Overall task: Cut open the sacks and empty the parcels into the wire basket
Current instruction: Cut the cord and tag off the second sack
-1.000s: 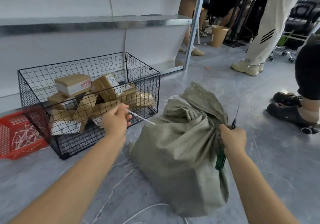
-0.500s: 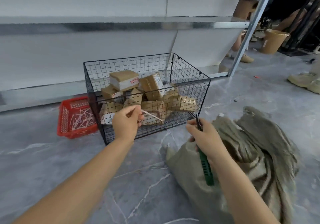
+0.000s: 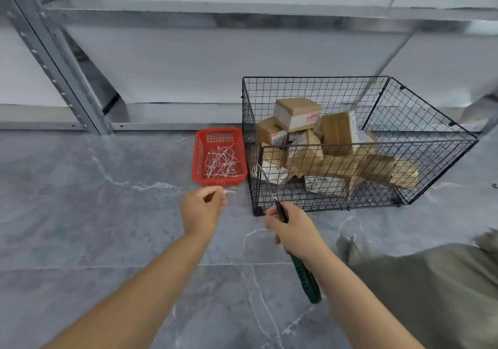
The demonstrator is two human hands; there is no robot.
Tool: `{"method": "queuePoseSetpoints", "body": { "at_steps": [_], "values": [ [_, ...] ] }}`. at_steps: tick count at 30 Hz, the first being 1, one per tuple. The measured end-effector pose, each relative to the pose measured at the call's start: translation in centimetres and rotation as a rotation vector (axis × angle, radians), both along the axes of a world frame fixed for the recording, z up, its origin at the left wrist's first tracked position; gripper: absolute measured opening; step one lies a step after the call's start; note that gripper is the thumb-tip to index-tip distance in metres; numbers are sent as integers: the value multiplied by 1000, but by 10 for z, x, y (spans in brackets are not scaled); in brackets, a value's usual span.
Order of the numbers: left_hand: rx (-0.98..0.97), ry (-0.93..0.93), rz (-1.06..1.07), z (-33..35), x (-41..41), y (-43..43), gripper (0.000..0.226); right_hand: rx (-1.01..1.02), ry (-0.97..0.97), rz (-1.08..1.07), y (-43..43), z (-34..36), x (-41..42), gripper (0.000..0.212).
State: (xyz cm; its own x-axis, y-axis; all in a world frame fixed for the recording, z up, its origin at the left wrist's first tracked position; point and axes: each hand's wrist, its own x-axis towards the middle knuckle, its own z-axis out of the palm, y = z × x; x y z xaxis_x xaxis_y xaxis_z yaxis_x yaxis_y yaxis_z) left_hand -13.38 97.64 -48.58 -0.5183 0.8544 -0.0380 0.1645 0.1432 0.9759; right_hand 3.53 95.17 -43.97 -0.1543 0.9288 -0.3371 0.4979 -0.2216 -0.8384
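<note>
The black wire basket [image 3: 442, 135] stands on the floor at centre right, holding several brown cardboard parcels [image 3: 297, 113]. The grey-green sack [image 3: 425, 289] lies at the lower right, partly out of frame. My left hand [image 3: 202, 210] pinches a thin white cable tie [image 3: 229, 191] just in front of the red tray. My right hand [image 3: 292, 228] grips a green-handled cutter [image 3: 305, 278]; its blade points up at the basket's front left corner.
A red plastic tray [image 3: 200, 157] with several white cable ties sits left of the basket. Behind both runs a metal shelf rack [image 3: 67, 79] with a white wall. Grey marbled floor spreads to the left and front.
The view has swung left, leaving the sack at the lower right. My left hand has carried the cable tie leftward, from in front of the basket to the red tray. The right hand has left the sack.
</note>
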Motion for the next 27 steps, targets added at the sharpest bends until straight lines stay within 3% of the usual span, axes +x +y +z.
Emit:
{"method": "queuePoseSetpoints", "body": {
  "at_steps": [6, 12, 16, 23, 27],
  "values": [
    [46, 47, 128, -2, -36, 55, 25, -111, 18, 17, 11, -6, -24, 5],
    [-197, 499, -361, -18, -43, 111, 55, -88, -41, 7, 26, -8, -8, 6],
    [-371, 707, -621, -66, -26, 74, 39, -126, -24, -33, 17, -12, 11, 7],
    [-345, 750, -779, -38, 49, 23, 41, -69, -31, -96, -1, -3, 66, 13],
    [-224, 781, -862, -1, 113, 12, 41, -12, -53, -150, -20, 13, 105, 7]
  ]
}}
